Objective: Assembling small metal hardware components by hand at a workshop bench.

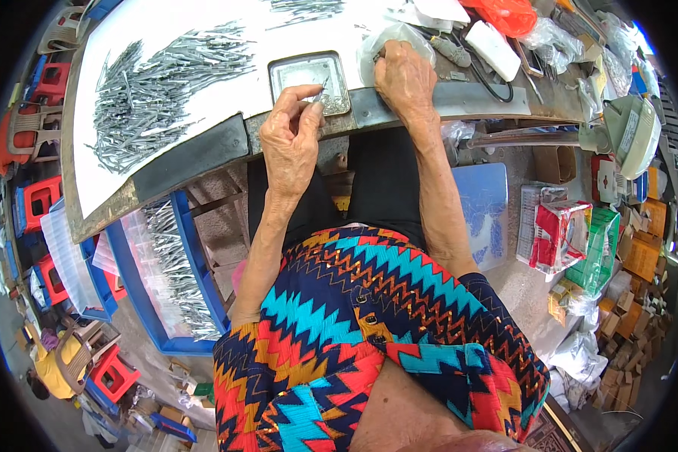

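My left hand (290,132) pinches a thin metal piece (322,88) at the near edge of a small square metal tray (309,69) set in the white tabletop (173,22). My right hand (404,75) rests just right of the tray, fingers curled on a clear plastic bag (407,34). A large heap of thin metal pieces (154,87) lies spread on the tabletop to the left of both hands.
A blue crate (196,256) with more metal pieces stands under the table at left. Red and brown stools (41,203) line the far left. Boxes and packets (572,233) crowd the floor at right, with a blue lid (482,215) beside my leg.
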{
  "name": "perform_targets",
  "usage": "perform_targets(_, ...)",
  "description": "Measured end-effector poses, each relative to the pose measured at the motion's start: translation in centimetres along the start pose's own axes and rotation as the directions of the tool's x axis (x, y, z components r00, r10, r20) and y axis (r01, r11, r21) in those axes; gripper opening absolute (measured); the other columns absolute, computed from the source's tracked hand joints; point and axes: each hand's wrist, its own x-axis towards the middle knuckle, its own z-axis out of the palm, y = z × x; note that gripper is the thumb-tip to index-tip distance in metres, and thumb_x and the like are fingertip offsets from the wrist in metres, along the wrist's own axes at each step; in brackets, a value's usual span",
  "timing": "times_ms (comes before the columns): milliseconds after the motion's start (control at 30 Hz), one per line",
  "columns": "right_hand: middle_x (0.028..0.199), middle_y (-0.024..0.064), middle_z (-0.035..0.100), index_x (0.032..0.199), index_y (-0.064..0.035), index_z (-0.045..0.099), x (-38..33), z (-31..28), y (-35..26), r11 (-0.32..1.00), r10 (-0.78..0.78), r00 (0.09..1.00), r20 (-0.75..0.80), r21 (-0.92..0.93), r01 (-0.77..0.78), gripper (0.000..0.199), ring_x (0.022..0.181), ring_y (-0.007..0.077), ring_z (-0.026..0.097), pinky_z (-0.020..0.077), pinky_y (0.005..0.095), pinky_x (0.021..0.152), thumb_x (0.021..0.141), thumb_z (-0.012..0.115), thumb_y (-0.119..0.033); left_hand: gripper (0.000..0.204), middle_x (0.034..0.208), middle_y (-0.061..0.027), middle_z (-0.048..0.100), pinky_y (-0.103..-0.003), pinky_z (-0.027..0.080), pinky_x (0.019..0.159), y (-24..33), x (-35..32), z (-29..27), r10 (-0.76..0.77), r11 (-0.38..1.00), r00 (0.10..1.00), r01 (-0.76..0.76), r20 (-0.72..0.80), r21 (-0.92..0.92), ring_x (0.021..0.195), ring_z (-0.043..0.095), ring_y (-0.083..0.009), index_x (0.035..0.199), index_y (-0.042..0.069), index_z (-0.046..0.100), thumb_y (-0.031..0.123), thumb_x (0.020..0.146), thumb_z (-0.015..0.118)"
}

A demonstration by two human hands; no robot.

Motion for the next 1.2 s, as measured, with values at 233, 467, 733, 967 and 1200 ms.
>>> perform_targets(233,0.079,0.0199,0.057,0.077,0.0010,0.053,-0.3,-0.1,0.2,0.995,0.007,0.999,-0.046,0.095,-0.002,0.014,0.069,0.0381,0.059,0.0480,0.0444,0.059,0.071,0.054,-0.011,0.014,0.062,0.0020,0.052,-0.017,0.037,0.048,0.5,0.0,-0.1,-0.057,0.994,0.998,0.057,0.005,-0.097,0.055,0.046,-0.0028,0.097,0.005,0.058,0.006,0.084,0.051)
perform_targets(467,0.077,0.0206,0.057,0.076,0.0017,0.052,-0.2,0.0,0.5,0.985,0.042,0.996,-0.074,0.172,-0.028,0.013,0.070,0.0404,0.057,0.0463,0.0463,0.059,0.071,0.052,-0.011,0.016,0.064,-0.0007,0.054,-0.015,0.030,0.043,0.6,0.0,-0.1,-0.093,0.968,0.995,0.098,0.034,-0.231,0.050,0.040,-0.0015,0.099,0.004,0.057,0.005,0.084,0.052)
perform_targets(733,0.058,0.0007,0.052,0.076,0.0012,0.056,-2.2,-3.8,-3.4,0.582,0.172,0.985,0.014,0.805,-0.113,0.003,0.048,0.0022,0.041,0.0328,0.0181,0.042,0.074,0.056,-0.001,0.016,0.065,-0.0026,0.054,-0.015,0.026,0.041,0.7,0.1,-0.1,-0.123,0.953,0.992,0.128,0.038,-0.274,0.047,0.035,-0.0019,0.100,0.002,0.056,0.007,0.084,0.053)
perform_targets(967,0.067,-0.0022,0.056,0.082,-0.0001,0.060,-3.4,-2.9,-5.1,0.413,0.078,0.985,0.153,0.894,-0.172,0.009,0.056,0.0021,0.046,0.0369,0.0176,0.048,0.073,0.060,-0.002,0.016,0.063,-0.0003,0.053,-0.014,0.029,0.041,1.1,0.0,-0.2,-0.139,0.943,0.990,0.137,0.016,-0.305,0.048,0.038,-0.0006,0.099,0.002,0.057,0.005,0.084,0.053)
perform_targets(1200,0.071,-0.0017,0.056,0.083,-0.0017,0.060,-3.7,-2.5,-5.4,0.430,0.031,0.991,0.128,0.894,-0.129,0.010,0.061,0.0041,0.047,0.0393,0.0193,0.054,0.074,0.062,-0.002,0.015,0.059,0.0022,0.052,-0.015,0.033,0.042,1.0,-0.1,0.0,-0.107,0.970,0.994,0.102,-0.012,-0.220,0.050,0.044,-0.0012,0.097,0.003,0.057,0.004,0.083,0.052)
